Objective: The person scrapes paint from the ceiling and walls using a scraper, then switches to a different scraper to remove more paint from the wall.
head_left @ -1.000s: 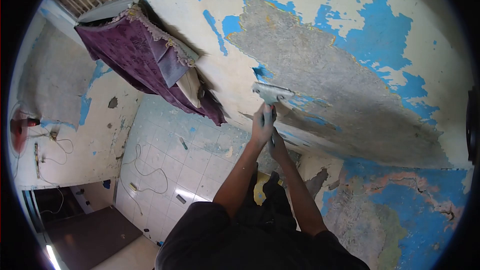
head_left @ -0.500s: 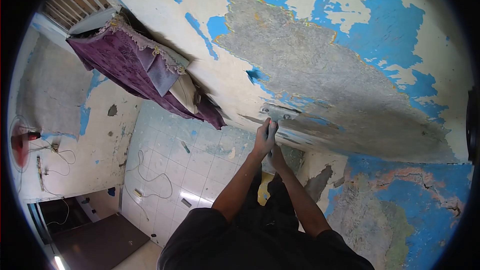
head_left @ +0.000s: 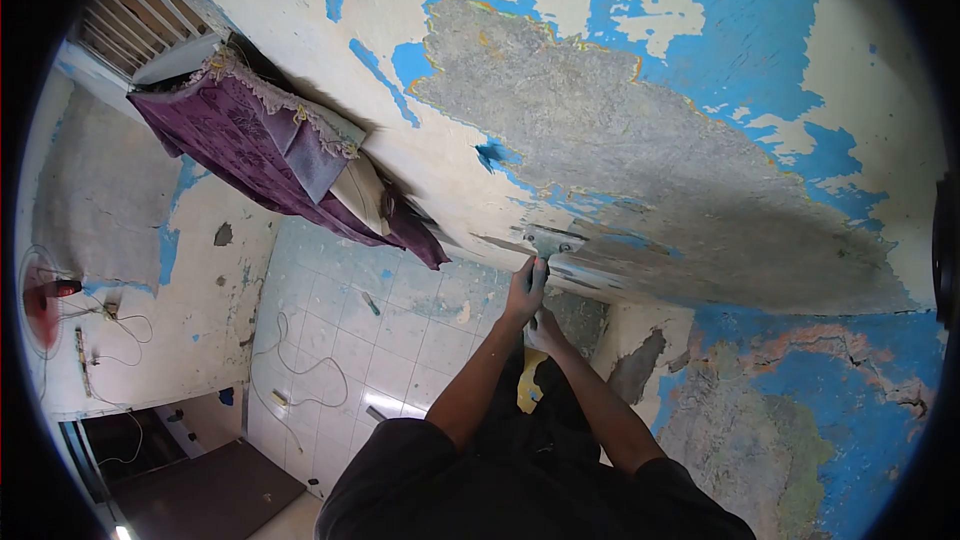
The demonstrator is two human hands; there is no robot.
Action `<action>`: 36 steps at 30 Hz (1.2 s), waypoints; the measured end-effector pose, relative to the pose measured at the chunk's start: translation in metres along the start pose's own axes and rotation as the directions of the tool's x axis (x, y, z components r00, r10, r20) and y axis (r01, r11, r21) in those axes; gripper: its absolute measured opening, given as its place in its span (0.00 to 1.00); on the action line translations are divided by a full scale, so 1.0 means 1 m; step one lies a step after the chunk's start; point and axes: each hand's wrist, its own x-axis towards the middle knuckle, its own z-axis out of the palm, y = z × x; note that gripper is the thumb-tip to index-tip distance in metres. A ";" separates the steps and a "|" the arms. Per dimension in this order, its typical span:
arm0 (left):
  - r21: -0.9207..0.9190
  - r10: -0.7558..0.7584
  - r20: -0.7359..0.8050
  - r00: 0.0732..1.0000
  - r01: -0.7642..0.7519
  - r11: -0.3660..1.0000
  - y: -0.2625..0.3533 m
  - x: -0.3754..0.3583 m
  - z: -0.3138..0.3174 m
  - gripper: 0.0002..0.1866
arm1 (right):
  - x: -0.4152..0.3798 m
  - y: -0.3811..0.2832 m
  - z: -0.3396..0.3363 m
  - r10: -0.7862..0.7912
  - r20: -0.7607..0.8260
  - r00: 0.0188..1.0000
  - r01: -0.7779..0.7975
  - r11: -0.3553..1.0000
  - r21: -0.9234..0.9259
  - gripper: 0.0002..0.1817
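A wide flat scraper lies with its blade against the wall, at the lower edge of a large grey patch bordered by blue and cream paint. My left hand is closed around its handle just below the blade. Lower and slightly to the right, my right hand is closed too, close under the left; it looks wrapped round the lower end of the handle, which is mostly hidden by the fingers.
A purple cloth hangs along the wall at upper left. On the tiled floor lie a loose cable and a small tool. A fan is at far left, above a dark panel.
The scraper and my left hand have shifted slightly down in view, and my right hand sits a little lower and farther from the blade. The view has turned slightly.
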 end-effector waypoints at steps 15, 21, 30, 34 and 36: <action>0.055 0.210 0.021 0.978 -0.211 0.976 0.057 0.027 0.000 0.18 | 0.046 -0.045 -0.036 -0.234 -0.091 0.968 0.229 0.972 -0.058 0.36; 0.145 -0.002 0.041 0.999 -0.004 0.989 -0.014 0.002 0.000 0.21 | 0.011 0.055 0.016 0.084 0.103 0.991 -0.086 0.996 0.015 0.35; 0.128 0.237 0.093 0.967 -0.247 0.960 0.040 0.023 0.003 0.17 | 0.038 -0.023 -0.033 -0.129 -0.028 0.991 0.129 0.992 0.013 0.29; 0.087 0.173 0.115 0.978 -0.184 0.979 0.045 0.019 -0.001 0.18 | 0.030 -0.024 -0.032 -0.255 -0.081 0.964 0.245 0.962 -0.118 0.29; 0.090 0.121 0.123 0.985 -0.132 0.987 0.015 0.013 -0.002 0.19 | 0.020 -0.005 -0.018 -0.041 -0.004 0.999 0.040 0.988 -0.152 0.30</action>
